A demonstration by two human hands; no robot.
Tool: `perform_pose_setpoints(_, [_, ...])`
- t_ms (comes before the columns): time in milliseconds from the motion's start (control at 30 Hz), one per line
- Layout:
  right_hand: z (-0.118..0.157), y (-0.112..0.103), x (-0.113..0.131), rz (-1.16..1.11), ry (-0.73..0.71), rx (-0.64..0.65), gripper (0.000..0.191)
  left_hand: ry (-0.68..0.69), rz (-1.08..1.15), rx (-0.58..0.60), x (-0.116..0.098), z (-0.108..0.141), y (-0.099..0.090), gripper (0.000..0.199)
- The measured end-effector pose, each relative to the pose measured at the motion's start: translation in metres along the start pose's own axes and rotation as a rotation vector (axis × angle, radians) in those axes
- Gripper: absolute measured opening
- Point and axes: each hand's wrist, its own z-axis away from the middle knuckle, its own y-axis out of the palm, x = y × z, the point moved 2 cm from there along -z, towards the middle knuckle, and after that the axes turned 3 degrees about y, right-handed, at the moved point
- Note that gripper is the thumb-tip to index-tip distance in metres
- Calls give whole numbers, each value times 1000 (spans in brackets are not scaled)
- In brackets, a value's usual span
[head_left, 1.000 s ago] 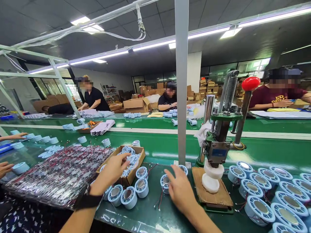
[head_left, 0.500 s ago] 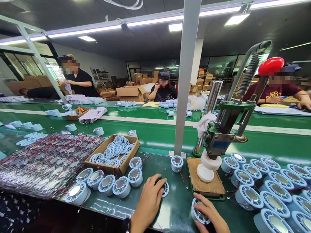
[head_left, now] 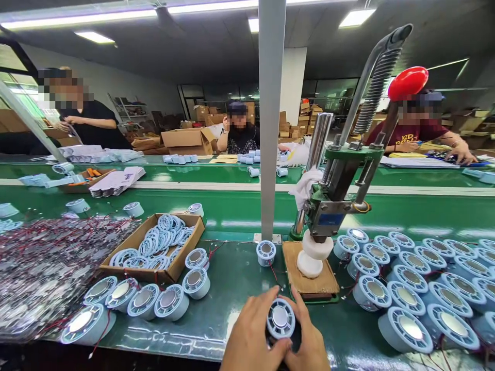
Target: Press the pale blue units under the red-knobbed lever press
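A round light-blue part (head_left: 280, 318) with a silver disc in its middle is held between my two hands, in front of the press. My left hand (head_left: 249, 330) wraps its left side, thumb at the lower edge. From the right, my right hand (head_left: 307, 330) closes round the same part. Beyond them stands the green hand press (head_left: 328, 201), its white upper pad just above a white lower pad (head_left: 309, 264) on a brown board. A similar blue part (head_left: 266, 253) with a red wire sits left of the board.
Many blue parts (head_left: 406, 296) stand in rows at the right. A cardboard tray (head_left: 199, 232) of blue rings, several blue parts and a heap of wired pieces (head_left: 58, 263) lie left. A grey post (head_left: 270, 123) rises behind. People work across the bench.
My hands have come together around one blue part, which moved left from the right side. The loose ring near my left hand is no longer seen on the table. The view has shifted right.
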Motion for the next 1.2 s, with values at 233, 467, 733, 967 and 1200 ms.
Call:
perform_pose_setpoints(233, [2, 7, -10, -30, 3, 8, 75, 58, -52, -76, 7, 4, 22, 76])
perform_pose_setpoints(467, [-61, -86, 64, 431, -436, 353, 61, 43, 64, -140, 39, 4, 49, 60])
perform_pose_setpoints(733, [-303, -272, 202, 259, -387, -524, 38, 15, 241, -86, -33, -69, 5, 53])
perform_pose_setpoints(967, [-348, -255, 179, -89, -403, -383, 31, 126, 428, -87, -49, -127, 26, 51])
perform_pose_setpoints(1200, [-350, -253, 177, -176, -429, -436, 29, 181, 659, -131, -36, -125, 36, 68])
